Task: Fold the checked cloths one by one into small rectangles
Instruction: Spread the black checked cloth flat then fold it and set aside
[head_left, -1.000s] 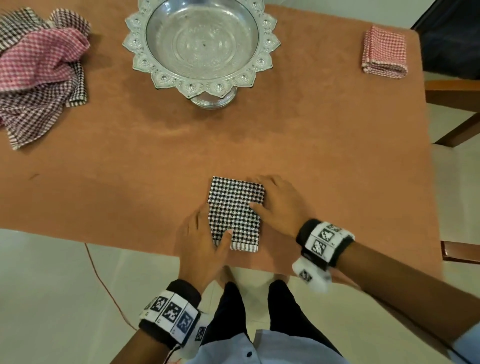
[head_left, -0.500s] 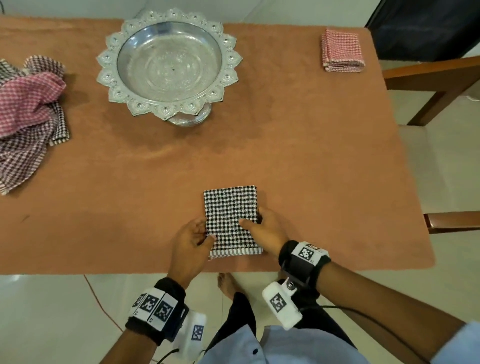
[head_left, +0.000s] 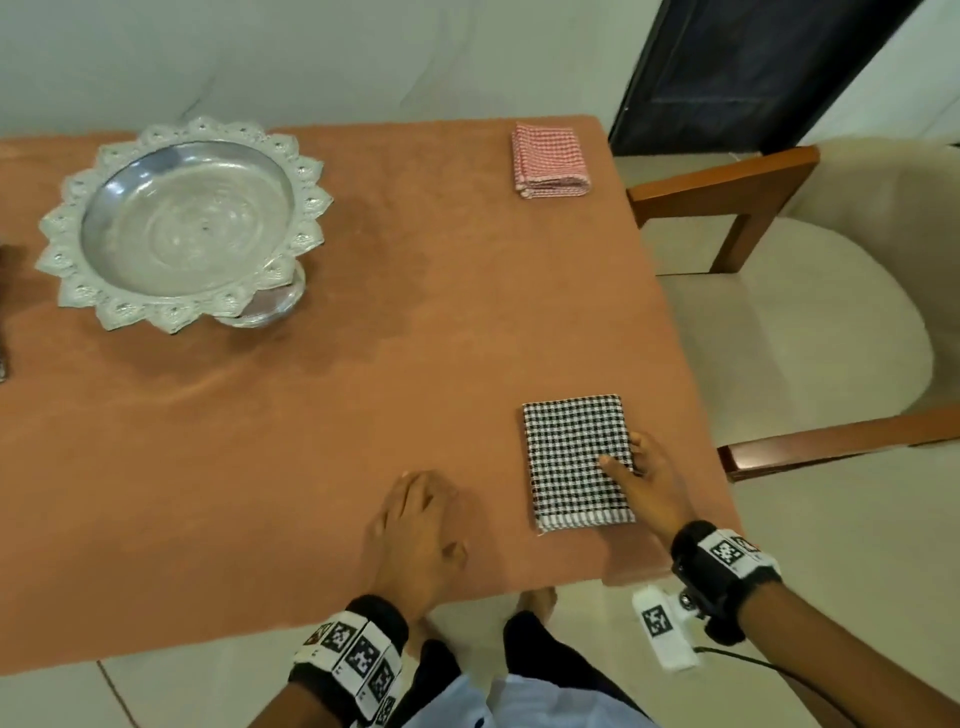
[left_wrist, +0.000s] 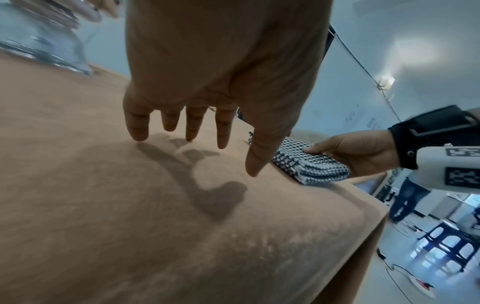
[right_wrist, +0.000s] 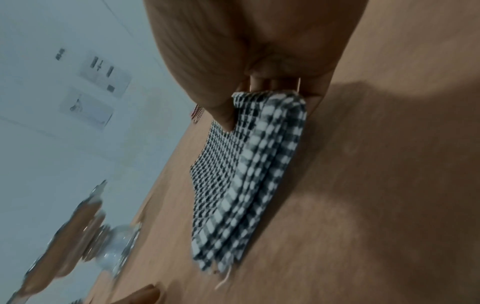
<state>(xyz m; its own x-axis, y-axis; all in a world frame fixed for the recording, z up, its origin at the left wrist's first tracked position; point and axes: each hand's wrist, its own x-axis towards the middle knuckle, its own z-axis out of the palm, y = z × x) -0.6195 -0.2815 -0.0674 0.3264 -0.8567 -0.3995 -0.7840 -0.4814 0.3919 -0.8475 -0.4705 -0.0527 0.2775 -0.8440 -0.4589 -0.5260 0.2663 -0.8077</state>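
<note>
The right hand (head_left: 647, 486) pinches the folded black cloth (head_left: 574, 462) at its right edge, thumb on top, near the table's (head_left: 363, 415) front right corner. The left hand (head_left: 415, 535) hangs relaxed, holding nothing. The silver bowl (head_left: 182, 223) is empty. A folded red cloth (head_left: 550, 161) lies at the far corner; a chair (head_left: 805, 322) stands alongside.

A: Where's the folded cloth (head_left: 574, 462)?
B: On the tabletop (head_left: 311, 441), by the right edge, nr the front right corner. Right hand (head_left: 647, 480) on its right side, thumb on top.
A: Left hand (head_left: 415, 540)?
B: Left of it, at the front edge, apart from the cloth.
A: Rest?
B: Pedestal bowl (head_left: 187, 223) twd the back left. 2nd folded cloth (head_left: 550, 161) at the back right corner. Chair (head_left: 789, 312) off the right edge.
</note>
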